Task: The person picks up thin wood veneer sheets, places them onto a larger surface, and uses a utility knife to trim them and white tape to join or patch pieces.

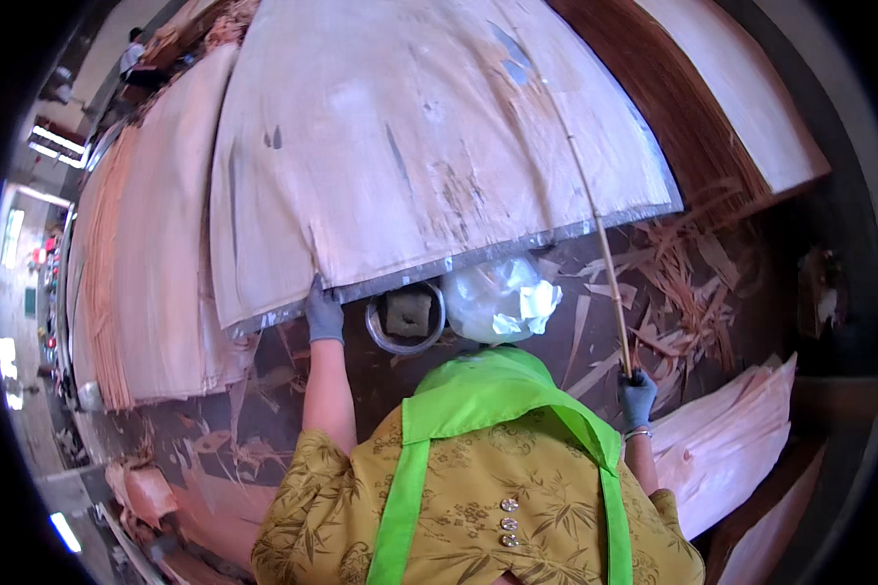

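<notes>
Veneer, big thin pale wood sheet (410, 146), lies on tabletop (517, 249) w/ near edge overhanging. Left hand (324, 314) closed on that edge; right hand (637, 398) fisted round thin bamboo stick (595, 214). Sheet prob. light, floppy, splits easily; lift by edge. Room tight: metal bowl (405, 317), scrap-strewn floor (673, 292).

I stood in a wood veneer workshop: stacked veneer sheets (156, 244) lay around me, and wood scraps (683, 283) littered the floor (263, 409).

Metal-edged table (517, 244) bears veneer sheet (410, 136); scraps (673, 283) litter floor.
</notes>
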`<state>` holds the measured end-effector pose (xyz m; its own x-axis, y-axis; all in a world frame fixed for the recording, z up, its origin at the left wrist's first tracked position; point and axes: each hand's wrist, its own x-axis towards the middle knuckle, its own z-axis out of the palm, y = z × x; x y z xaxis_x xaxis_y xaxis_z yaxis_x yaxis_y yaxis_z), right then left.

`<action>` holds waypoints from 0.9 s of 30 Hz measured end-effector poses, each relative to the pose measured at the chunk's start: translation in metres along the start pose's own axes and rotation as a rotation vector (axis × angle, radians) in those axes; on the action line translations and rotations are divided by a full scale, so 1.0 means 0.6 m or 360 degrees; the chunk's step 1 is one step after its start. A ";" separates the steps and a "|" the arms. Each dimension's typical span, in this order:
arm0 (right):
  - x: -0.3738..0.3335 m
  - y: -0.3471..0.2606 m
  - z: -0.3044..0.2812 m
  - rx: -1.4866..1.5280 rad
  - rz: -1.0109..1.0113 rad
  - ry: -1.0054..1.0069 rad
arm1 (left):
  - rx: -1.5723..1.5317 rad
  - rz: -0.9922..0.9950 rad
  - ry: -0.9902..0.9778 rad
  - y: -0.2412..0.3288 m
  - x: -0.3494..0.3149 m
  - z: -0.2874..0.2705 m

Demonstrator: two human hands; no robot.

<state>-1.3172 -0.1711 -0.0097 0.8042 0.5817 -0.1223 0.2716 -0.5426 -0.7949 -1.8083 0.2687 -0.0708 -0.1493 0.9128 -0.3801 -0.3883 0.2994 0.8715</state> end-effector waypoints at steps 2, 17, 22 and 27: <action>-0.042 -0.011 -0.003 -0.0101 -0.0001 0.0032 | -0.0543 -0.0227 0.0241 0.005 -0.002 0.009; -0.005 0.067 -0.084 -0.0287 0.0157 -0.0114 | -0.0072 0.0372 0.0664 -0.054 -0.044 0.075; 0.064 0.100 -0.198 -0.0120 0.0281 -0.0098 | 0.0818 0.0722 0.0574 -0.201 -0.196 0.425; 0.148 0.157 -0.321 -0.0152 0.0173 -0.0025 | 0.1545 0.1422 0.0083 -0.264 -0.272 0.724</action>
<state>-1.1186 -0.2874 0.0192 0.8233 0.5253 -0.2148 0.2328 -0.6577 -0.7164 -1.3275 0.1928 -0.0124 -0.0553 0.8934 0.4458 0.6637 -0.3007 0.6849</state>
